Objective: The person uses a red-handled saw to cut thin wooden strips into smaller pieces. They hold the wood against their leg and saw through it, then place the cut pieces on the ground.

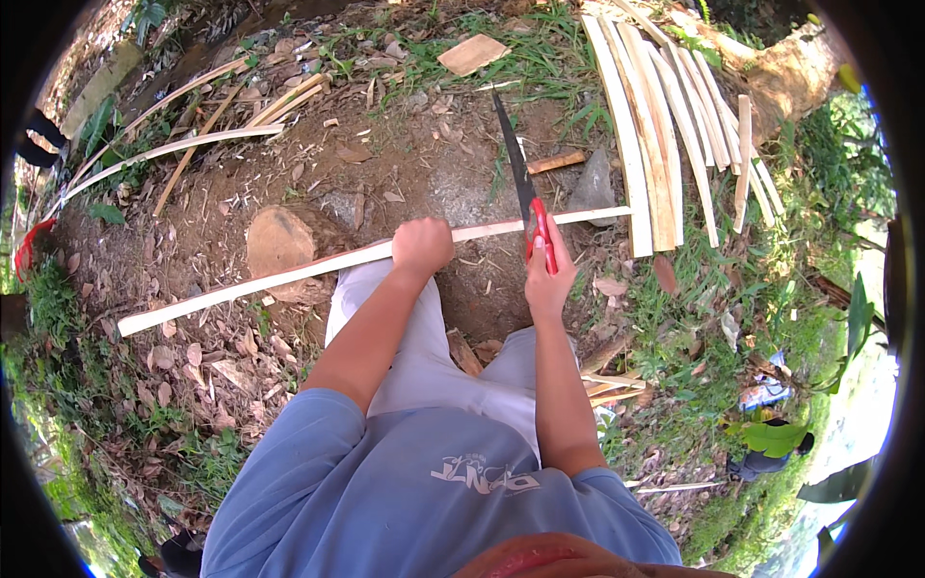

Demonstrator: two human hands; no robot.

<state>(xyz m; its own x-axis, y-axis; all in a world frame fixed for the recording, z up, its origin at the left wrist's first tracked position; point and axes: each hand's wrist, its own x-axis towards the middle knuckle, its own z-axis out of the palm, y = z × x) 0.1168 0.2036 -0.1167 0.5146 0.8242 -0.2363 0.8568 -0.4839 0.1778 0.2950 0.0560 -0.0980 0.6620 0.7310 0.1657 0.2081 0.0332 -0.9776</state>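
Left hand: our left hand (422, 245) is clenched around the long wooden strip (222, 295), knuckles up, just above the knee.
Right hand: our right hand (551, 276) has its fingers wrapped around the red handle (541, 234) of the saw (513, 144).
Strip: we see it run slantwise across the body, from the lower left up to the right, passing over the log (275, 241) and under our left fist; whether it touches the log we cannot tell.
Saw: its dark blade points away from us, the handle end crossing over the strip near the strip's right end.
Shirt writing: our blue shirt (385, 520) bears large white lettering (485, 475) on the chest, with a smaller line above it.
Wrapper: well off to the right lies a blue and white wrapper (766, 392); any print on it is too small for us to read.
Cut strips: more pale strips (660, 144) lie side by side at the upper right, and thinner lengths (183, 144) lie at the upper left.
Ground: a grey stone (594, 188) and a short brown offcut (556, 162) sit on bare soil (405, 159) right of the blade.
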